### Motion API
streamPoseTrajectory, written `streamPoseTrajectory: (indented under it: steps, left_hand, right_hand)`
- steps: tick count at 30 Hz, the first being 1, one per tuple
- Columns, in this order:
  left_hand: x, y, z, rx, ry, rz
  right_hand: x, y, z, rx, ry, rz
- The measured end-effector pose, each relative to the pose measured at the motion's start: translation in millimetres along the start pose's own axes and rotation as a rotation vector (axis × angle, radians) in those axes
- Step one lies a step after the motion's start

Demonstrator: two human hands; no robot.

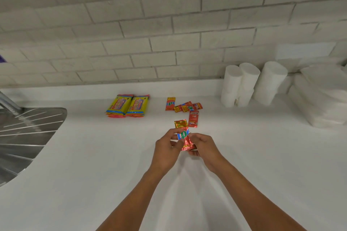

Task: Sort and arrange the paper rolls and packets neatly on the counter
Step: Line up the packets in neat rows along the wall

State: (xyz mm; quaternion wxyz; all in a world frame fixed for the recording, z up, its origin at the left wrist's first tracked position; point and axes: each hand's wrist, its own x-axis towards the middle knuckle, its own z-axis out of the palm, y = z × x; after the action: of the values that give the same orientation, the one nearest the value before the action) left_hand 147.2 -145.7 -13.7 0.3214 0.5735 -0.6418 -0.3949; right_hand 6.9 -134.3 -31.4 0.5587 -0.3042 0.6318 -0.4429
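While both hands are meeting over the white table (93,155), we are seeing each grip clamped on the same red sachet (185,139). The left hand (166,148) is pinching its left edge between thumb and fingers; the right hand (203,148) is closing on its right edge, with fingers curled under the lower end. The sachet is being held lengthwise away from us, its green and blue lettering facing up. A gold-topped sachet (180,123) is showing just past the held one; we cannot tell whether it is being held too or lying on the table.

Just beyond, a red sachet with a white label (193,118) is lying flat on the table. Behind it, a loose cluster of small red and yellow sachets (185,106) is lying scattered, some overlapping.

To the left of that cluster, two stacks of yellow packets (127,106) are sitting side by side, touching, edges roughly lined up.

At far right, white paper rolls (249,84) are standing upright against the grey tiled wall (169,24), some stacked two high. Beside them, a pile of folded white paper (323,99) is resting on the table.

At the left edge, a steel sink drainer (24,137) is lying set into the table.
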Motion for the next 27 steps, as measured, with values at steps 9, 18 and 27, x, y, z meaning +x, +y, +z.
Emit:
streamPoseTrajectory:
  steps: [9,18,27]
  left_hand:
    - [55.9,-6.9,-1.9,-0.085,0.027,-0.040]
    - [148.4,-27.8,-34.2,0.020,0.095,-0.086]
    - [198.3,-40.7,-53.4,0.161,0.106,-0.095]
  right_hand:
    - [34.0,-14.5,-10.3,-0.098,0.011,-0.125]
    - [86.4,-30.6,-7.7,-0.387,0.120,-0.253]
    - [101.5,-34.5,-8.3,-0.763,0.185,-0.376]
